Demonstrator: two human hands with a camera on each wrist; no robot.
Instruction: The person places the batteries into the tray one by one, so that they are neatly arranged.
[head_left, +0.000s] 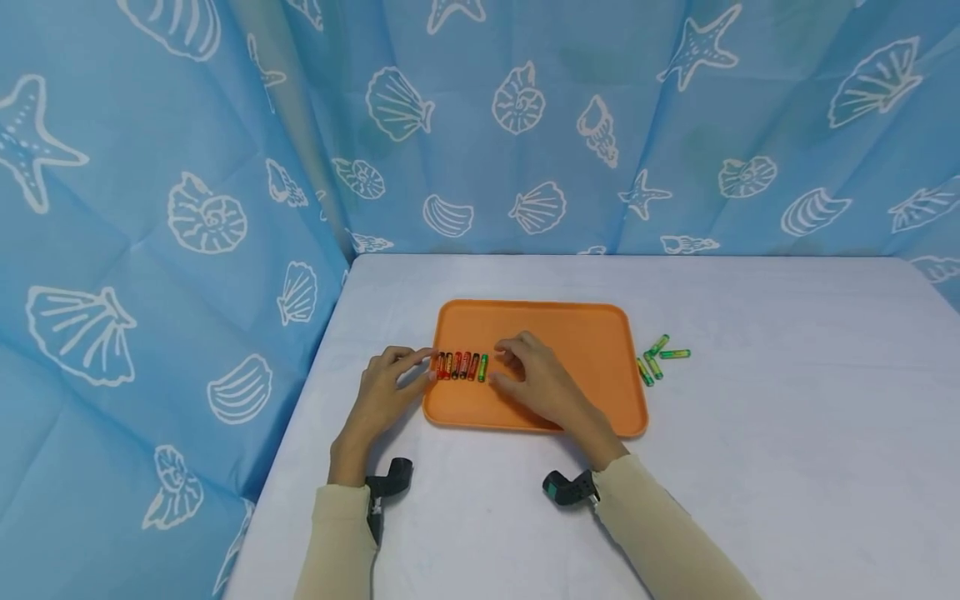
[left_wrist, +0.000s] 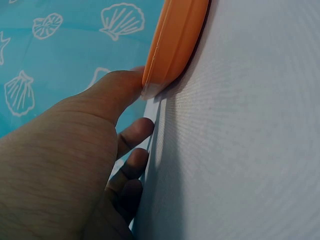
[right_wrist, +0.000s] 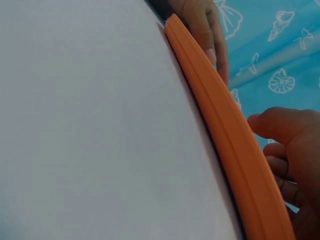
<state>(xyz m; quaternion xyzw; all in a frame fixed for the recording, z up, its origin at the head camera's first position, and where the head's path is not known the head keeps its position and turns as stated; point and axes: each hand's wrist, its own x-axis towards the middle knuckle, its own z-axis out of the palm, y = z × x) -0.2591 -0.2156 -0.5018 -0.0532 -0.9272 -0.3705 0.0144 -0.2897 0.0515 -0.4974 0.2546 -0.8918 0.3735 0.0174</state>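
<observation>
Several red batteries (head_left: 455, 365) stand side by side in a row at the left end of an orange tray (head_left: 585, 367). A green battery (head_left: 482, 367) closes the row on its right. My left hand (head_left: 386, 387) reaches over the tray's left rim, thumb and index fingertips right at the leftmost red battery. Over the tray, my right hand (head_left: 540, 379) has its thumb and fingers spread and lightly bent just right of the green battery, with nothing between them. In both wrist views the tray's outer wall hides the batteries.
More green batteries (head_left: 675, 354) lie loose on the white tablecloth (head_left: 787, 417) beyond the tray's right rim. A blue shell-print curtain (head_left: 480, 125) borders the table at the back and left. A black wrist camera (head_left: 393, 477) sits at the left wrist, another camera (head_left: 567, 488) at the right.
</observation>
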